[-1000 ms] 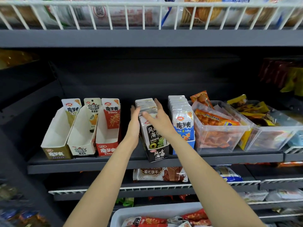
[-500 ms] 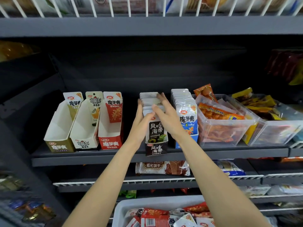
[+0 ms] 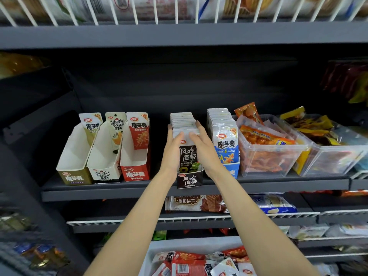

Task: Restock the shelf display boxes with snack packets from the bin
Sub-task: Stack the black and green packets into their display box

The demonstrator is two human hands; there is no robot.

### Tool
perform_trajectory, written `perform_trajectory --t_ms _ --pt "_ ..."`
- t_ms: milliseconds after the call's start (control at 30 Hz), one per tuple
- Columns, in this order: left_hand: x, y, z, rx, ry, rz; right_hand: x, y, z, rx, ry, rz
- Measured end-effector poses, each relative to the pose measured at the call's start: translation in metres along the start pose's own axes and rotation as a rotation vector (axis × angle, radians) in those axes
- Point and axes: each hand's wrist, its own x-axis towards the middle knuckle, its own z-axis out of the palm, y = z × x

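A black display box (image 3: 189, 181) on the grey shelf (image 3: 139, 191) is packed with a row of black-and-white snack packets (image 3: 183, 121). My left hand (image 3: 172, 151) presses flat against the row's left side, my right hand (image 3: 205, 146) against its right side, fingers straight, thumbs on the front packet. A blue box (image 3: 232, 172) full of packets stands just right. Left stand an olive box (image 3: 74, 177), a white box (image 3: 103, 174) and a red box (image 3: 135, 174), each holding only one packet at the back. The white bin (image 3: 191, 244) of mixed packets sits below, between my forearms.
Two clear plastic tubs (image 3: 274, 156) (image 3: 334, 160) of orange and yellow snacks fill the shelf's right part. A wire-fronted shelf (image 3: 179, 30) hangs overhead. Biscuit packs (image 3: 197, 203) lie on the shelf beneath.
Both hands slid forward along the black packet row toward the box front, squeezing it together. The view tilted down, showing more of the bin.
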Motion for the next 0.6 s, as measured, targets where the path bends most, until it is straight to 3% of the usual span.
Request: perform_trajectory --t_ms 200,333,533,600 --pt "-0.001 0.004 -0.006 0.042 -0.074 0.036 -0.004 0.001 0.000 -0.186 -0.028 -0.100" --pt "0.004 0.010 -0.014 0.118 -0.061 0.053 -0.005 0.005 -0.001 -0.247 0.088 -0.141" --pt "0.003 0.008 -0.012 0.376 -0.018 0.172 -0.004 0.004 -0.004 -0.566 0.084 -0.277" --pt "0.004 0.010 -0.010 0.561 0.026 0.231 0.003 0.000 -0.007 -0.662 0.082 -0.282"
